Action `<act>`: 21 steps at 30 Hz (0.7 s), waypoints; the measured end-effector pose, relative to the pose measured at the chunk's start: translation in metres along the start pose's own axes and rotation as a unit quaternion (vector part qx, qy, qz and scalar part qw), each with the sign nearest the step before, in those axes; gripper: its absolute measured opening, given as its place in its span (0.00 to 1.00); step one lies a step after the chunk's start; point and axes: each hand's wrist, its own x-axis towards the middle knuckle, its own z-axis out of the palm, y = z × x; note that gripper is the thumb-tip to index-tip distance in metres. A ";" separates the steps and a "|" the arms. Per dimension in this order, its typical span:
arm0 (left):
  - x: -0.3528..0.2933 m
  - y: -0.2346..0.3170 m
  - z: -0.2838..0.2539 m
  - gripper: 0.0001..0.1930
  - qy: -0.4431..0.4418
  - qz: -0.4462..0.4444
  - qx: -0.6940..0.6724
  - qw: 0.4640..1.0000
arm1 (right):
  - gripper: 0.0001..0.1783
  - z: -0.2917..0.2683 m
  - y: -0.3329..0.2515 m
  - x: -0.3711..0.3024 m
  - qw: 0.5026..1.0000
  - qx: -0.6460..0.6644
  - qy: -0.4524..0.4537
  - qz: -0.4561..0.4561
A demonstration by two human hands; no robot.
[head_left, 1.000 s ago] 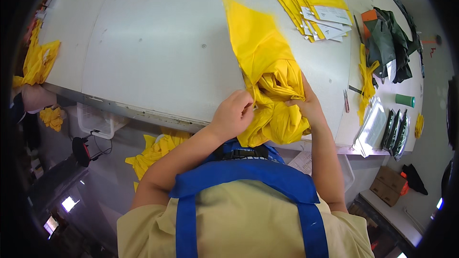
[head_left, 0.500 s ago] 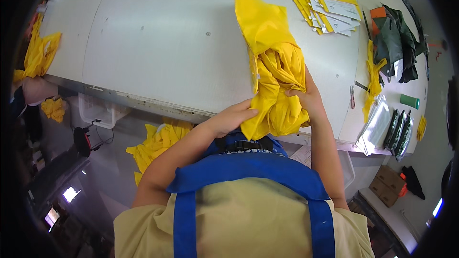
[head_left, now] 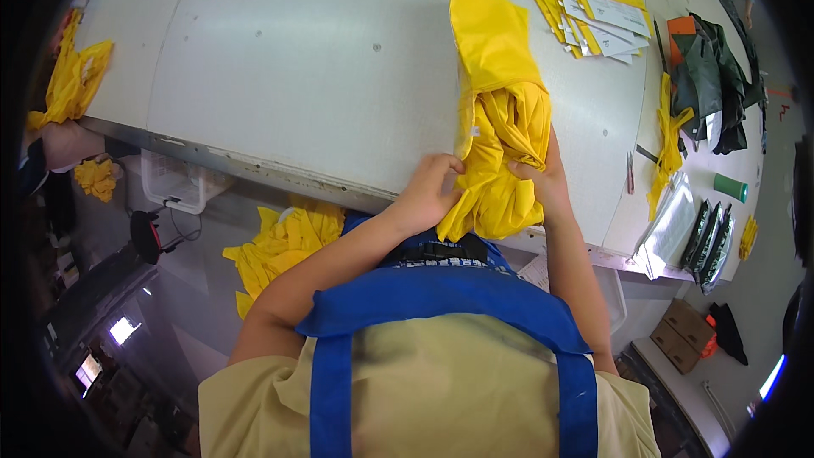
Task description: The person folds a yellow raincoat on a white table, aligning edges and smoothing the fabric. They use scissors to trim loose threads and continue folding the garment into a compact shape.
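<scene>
A flat yellow fabric pouch (head_left: 492,38) lies on the table, its pointed end stretching away from me. Bunched yellow fabric (head_left: 500,195) spills from the pouch's near end and hangs over the table's front edge, close to my waist. My left hand (head_left: 428,191) is closed with curled fingers at the left rim of the pouch, where a small white tag (head_left: 475,131) shows. On the other side my right hand (head_left: 544,182) grips the bunched fabric, thumb on top and the other fingers hidden behind it.
Several yellow pouches with white paper cards (head_left: 615,13) lie stacked at the far right. Nearer are small scissors (head_left: 630,171), clear plastic packs (head_left: 661,237), dark packets (head_left: 708,237) and a green roll (head_left: 730,187). Yellow fabric (head_left: 284,237) hangs below the table edge at left, near a white basket (head_left: 174,182).
My left hand has shifted up along the pouch's left side, its fingers now curled at the rim. My right hand keeps its grip. The pouch appears slightly farther right and higher in view.
</scene>
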 end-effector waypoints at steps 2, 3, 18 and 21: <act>0.001 0.006 0.000 0.19 -0.081 -0.089 -0.227 0.966 | 0.47 0.000 0.001 0.001 1.000 -0.011 0.003 -0.001; -0.001 0.014 -0.001 0.17 -0.101 -0.133 -0.332 0.928 | 0.47 0.002 -0.002 0.000 1.000 -0.006 0.008 0.002; 0.004 0.032 0.014 0.20 -0.029 -0.150 -0.034 0.988 | 0.54 0.024 -0.008 -0.013 0.994 -0.052 -0.009 0.095; 0.002 0.046 0.008 0.18 -0.068 -0.205 -0.089 0.972 | 0.53 0.014 -0.001 -0.005 0.988 -0.128 -0.002 0.083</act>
